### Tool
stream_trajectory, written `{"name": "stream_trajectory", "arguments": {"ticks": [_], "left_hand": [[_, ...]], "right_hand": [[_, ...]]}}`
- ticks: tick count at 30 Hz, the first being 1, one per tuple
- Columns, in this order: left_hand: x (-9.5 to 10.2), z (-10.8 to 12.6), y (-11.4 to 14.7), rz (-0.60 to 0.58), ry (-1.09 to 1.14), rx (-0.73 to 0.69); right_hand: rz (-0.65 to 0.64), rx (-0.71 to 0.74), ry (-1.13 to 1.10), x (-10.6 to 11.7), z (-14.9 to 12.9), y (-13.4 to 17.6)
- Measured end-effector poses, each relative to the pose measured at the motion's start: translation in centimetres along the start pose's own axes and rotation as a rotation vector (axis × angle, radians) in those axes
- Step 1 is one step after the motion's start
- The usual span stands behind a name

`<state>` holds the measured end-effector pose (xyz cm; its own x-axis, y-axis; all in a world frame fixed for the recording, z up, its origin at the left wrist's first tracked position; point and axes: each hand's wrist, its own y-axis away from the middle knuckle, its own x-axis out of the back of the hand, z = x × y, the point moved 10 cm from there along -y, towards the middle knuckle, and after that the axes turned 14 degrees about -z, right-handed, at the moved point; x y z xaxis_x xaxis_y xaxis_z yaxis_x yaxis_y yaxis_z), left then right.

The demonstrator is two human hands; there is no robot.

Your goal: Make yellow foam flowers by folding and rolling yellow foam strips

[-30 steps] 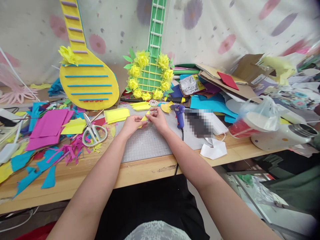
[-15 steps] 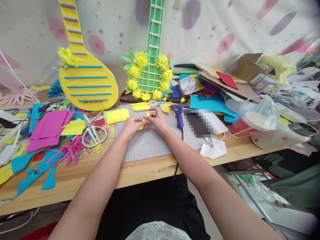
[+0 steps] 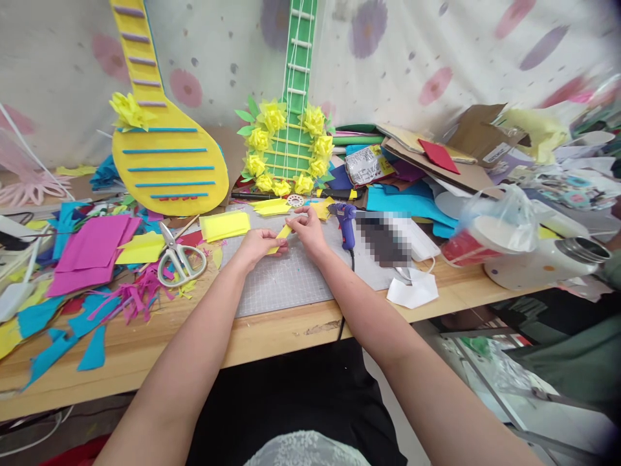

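Since the earlier frame, the right hand (image 3: 310, 231) has eased slightly away from the left hand (image 3: 258, 247), baring more of the yellow strip (image 3: 283, 235) between them. On the worktop (image 3: 291, 338), a grey mat (image 3: 281, 285) reaches near the front edge; both hands are over its far half. The left hand pinches the strip's near end; the right fingertips meet its far end, grip unclear. Its long axis slants from near left toward the worktop's back edge, neither hand clearly nearer.

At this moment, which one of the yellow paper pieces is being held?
The small strip in the left hand, with the right hand at its far end; the wider rectangle and other yellow pieces lie unheld.
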<state>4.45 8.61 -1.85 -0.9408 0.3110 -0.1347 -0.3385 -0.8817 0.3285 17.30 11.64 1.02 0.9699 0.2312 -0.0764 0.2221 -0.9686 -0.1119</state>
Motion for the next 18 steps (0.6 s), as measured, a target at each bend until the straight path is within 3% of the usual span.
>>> {"name": "stream_trajectory", "arguments": {"ticks": [9,14,18], "left_hand": [[-0.3,0.0,0.5,-0.005,-0.003,0.017],[0.1,-0.2,0.2,0.016,0.008,0.002],[-0.1,0.1,0.2,0.004,-0.013,-0.014]], "right_hand": [[0.095,-0.027,-0.054,1.6,0.4,-0.3],[-0.082,-0.083,-0.034,-0.2,0.7,-0.2],[-0.093,-0.046,-0.001,-0.4,0.4,0.0]]}}
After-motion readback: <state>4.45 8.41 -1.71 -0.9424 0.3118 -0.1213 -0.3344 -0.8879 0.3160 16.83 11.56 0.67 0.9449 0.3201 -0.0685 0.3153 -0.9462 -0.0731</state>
